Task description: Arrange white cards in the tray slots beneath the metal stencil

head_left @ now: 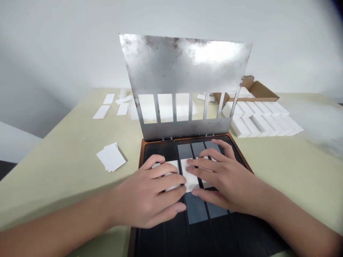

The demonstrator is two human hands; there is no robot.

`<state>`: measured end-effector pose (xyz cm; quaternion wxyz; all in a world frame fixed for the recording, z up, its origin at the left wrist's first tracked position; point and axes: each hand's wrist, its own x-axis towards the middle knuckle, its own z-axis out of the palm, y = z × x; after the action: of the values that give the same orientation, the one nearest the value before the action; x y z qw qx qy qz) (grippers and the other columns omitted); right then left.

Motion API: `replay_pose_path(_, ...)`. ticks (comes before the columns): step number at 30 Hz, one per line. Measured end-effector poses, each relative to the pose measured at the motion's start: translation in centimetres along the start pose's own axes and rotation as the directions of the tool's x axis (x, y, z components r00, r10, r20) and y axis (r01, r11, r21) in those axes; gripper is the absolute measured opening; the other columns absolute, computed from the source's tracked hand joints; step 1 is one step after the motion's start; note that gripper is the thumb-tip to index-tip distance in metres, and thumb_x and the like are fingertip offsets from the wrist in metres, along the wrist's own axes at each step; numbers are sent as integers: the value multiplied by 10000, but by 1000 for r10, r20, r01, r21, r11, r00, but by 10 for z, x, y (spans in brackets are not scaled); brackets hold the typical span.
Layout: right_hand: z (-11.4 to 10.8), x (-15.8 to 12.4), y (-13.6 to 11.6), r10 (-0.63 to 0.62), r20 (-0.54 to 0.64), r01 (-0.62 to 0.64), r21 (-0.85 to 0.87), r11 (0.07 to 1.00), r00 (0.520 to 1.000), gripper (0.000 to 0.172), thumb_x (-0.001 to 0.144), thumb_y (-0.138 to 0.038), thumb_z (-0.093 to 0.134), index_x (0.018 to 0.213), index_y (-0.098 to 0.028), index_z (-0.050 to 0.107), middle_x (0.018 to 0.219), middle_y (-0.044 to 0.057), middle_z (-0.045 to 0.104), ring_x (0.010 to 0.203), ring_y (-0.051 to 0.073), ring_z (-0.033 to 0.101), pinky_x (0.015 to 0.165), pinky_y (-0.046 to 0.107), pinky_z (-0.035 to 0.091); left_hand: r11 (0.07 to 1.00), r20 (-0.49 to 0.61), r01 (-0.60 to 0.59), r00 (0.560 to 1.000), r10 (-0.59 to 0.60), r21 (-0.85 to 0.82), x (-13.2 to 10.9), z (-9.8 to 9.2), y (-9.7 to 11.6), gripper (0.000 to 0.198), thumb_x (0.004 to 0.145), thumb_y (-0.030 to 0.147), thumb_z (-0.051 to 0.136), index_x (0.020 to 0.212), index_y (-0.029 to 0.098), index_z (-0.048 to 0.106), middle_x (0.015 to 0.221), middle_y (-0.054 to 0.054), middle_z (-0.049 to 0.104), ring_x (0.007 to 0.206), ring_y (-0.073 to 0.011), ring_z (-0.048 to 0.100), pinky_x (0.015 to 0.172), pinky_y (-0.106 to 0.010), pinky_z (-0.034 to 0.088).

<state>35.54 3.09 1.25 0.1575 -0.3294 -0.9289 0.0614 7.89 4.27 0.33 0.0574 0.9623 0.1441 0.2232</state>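
Note:
Both of my hands rest over a row of white cards on a black slotted base with a brown rim. My left hand lies over the left cards, fingers stretched out, fingertips at the edge of the middle white card. Opposite it, my right hand is spread, its fingertips touching that card and covering parts of the cards to the right. Dark blue-grey strips show above and below the row. A hinged metal plate with a row of rectangular windows stands raised behind.
On the pale green table, a small pile of white cards lies left of the base. More loose cards are farther back. At the right rear sit stacked white cards and an open cardboard box.

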Motion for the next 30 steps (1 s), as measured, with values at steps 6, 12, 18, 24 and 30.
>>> replay_pose_path(6, -3, -3, 0, 1, 47, -3, 28, 1000, 999, 571, 1006, -616, 638, 1406, -210, 642, 1429, 36, 689, 1223, 279, 573, 1267, 614, 108, 999, 62, -44, 997, 45, -17, 3, -3, -1, 251, 1093, 295, 534, 1211, 155, 706, 1156, -64, 784, 1089, -255, 642, 971, -453, 337)
replay_pose_path(12, -5, -3, 0, -8, 99, 6, 23, 1000, 995, 730, 959, -726, 624, 1448, -185, 606, 1489, 73, 646, 1286, 305, 538, 1274, 627, 56, 999, 41, -43, 998, 44, -25, 4, 0, -1, 242, 1095, 292, 545, 1179, 142, 717, 1133, -59, 785, 1070, -254, 652, 963, -452, 332)
replay_pose_path(18, -3, -1, 0, 0, 76, -1, 13, 1000, 997, 590, 999, -638, 636, 1390, -197, 645, 1446, 48, 678, 1236, 287, 563, 1270, 618, 88, 988, -24, -148, 989, 149, 41, 2, -3, -1, 246, 1068, 287, 561, 1087, 158, 769, 1066, -55, 786, 988, -237, 665, 876, -442, 403)
replay_pose_path(24, 1, 4, 4, 10, 3, -10, 24, 1000, 1000, 350, 1050, -479, 627, 1281, -233, 720, 1351, 20, 741, 1178, 277, 586, 1246, 604, 143, 909, 1, -394, 918, 398, 134, 5, -4, 7, 322, 1045, 503, 642, 1106, 240, 818, 1248, 6, 778, 1047, -173, 645, 791, -364, 505)
replay_pose_path(30, 5, 8, 9, 25, -32, -23, 53, 998, 999, 288, 1098, -424, 556, 1246, -256, 737, 1284, -26, 769, 1147, 250, 583, 1243, 593, 141, 958, 65, -211, 977, 202, 197, 7, -4, 10, 423, 1108, 498, 531, 1247, 169, 758, 1293, -31, 767, 1132, -219, 614, 862, -420, 415)
